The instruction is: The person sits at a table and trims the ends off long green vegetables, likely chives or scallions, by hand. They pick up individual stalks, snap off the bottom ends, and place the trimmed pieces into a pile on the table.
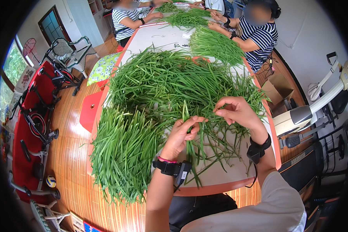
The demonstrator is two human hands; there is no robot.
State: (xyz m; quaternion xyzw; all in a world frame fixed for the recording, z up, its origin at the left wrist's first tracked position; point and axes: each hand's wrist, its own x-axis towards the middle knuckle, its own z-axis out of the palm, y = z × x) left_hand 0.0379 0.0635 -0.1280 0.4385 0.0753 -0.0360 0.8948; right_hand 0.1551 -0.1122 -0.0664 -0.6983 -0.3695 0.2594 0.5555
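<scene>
My left hand (186, 130) is closed around a few garlic chive stalks (185, 108), their pale ends pointing up and their leaves hanging below the fist. To its right, my right hand (227, 111) is raised over the greens, thumb and index finger close together; whether a thin leaf lies between them I cannot tell. A large loose heap of chives (174, 75) spreads beyond both hands. Left of my left hand lies a dense, aligned pile of chives (127, 150), its leaves hanging over the table edge. Stray leaves lie beneath my hands.
The long table (211, 177) has an orange rim. Farther along it lie another chive pile (216, 45) and more greens. People in striped shirts (256, 37) sit on both sides. A red stool (91, 108) stands left, a cardboard box (278, 88) and exercise equipment (295, 119) right.
</scene>
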